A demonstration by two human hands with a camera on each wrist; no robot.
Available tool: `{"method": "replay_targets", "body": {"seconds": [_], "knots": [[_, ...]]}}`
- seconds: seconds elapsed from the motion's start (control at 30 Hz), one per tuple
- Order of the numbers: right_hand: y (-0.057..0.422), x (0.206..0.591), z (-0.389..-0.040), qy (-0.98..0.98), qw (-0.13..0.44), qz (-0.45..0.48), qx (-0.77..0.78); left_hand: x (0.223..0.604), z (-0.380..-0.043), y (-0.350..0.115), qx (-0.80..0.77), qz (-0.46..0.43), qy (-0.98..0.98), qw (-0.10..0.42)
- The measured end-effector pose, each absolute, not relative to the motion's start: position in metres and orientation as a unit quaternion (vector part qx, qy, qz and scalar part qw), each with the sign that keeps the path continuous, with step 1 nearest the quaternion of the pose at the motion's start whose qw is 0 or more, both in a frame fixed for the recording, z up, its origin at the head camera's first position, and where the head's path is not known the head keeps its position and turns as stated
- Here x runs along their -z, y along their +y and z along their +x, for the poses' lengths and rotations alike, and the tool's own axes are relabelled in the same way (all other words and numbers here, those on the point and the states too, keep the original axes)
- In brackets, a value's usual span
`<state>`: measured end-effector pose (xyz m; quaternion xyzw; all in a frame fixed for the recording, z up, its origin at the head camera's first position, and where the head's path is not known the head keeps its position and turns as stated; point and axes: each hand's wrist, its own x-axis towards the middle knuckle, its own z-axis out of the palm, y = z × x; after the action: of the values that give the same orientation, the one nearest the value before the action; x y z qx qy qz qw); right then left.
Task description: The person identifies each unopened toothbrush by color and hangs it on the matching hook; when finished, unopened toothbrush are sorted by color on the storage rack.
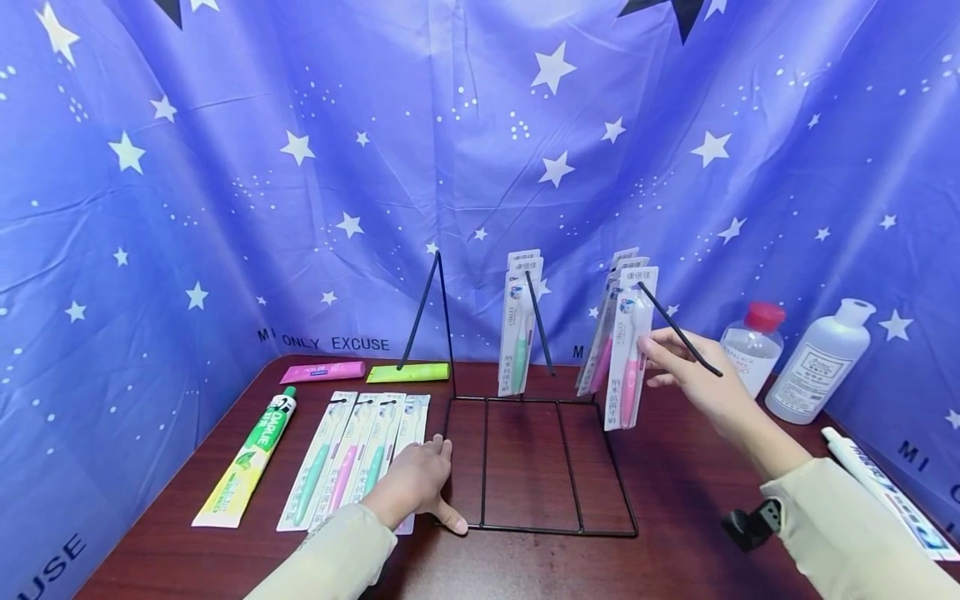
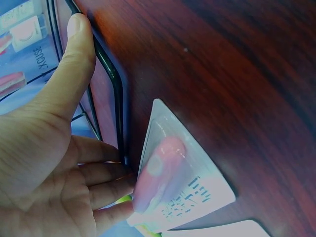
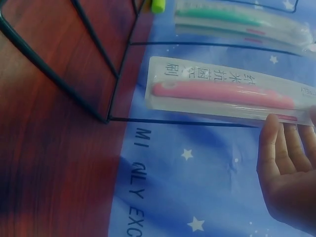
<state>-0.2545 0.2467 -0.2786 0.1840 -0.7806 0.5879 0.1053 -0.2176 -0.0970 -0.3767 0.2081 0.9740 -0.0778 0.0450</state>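
A black wire rack [image 1: 561, 530] stands on the table with hooks pointing forward. My right hand [image 1: 686, 367] pinches the right edge of a packaged pink toothbrush [image 1: 628, 367], which hangs frontmost on the right hook; more packs hang behind it. In the right wrist view the fingers [image 3: 269, 143] lie at the pack's edge. Packaged green toothbrushes [image 1: 517, 333] hang on the middle hook. My left hand [image 1: 422, 479] rests on the rack's left front corner, its thumb along the bar in the left wrist view. A flat toothbrush pack [image 2: 182, 182] lies close by those fingers.
Several toothbrush packs [image 1: 318, 467] lie left of the rack, beside a Darlie toothpaste tube [image 1: 251, 458]. Pink [image 1: 322, 372] and yellow-green boxes [image 1: 408, 372] lie behind. At right stand a red-capped bottle [image 1: 752, 342] and a white bottle [image 1: 819, 362], with another tube [image 1: 888, 492] nearer.
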Motion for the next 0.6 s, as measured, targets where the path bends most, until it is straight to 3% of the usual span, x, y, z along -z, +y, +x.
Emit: {"method": "replay_targets", "body": {"seconds": [0.6], "knots": [[0.236,0.281,-0.275,-0.792,0.115,0.166,-0.576,0.377,-0.218,-0.097,0.072,0.209,0.975,0.040]]}}
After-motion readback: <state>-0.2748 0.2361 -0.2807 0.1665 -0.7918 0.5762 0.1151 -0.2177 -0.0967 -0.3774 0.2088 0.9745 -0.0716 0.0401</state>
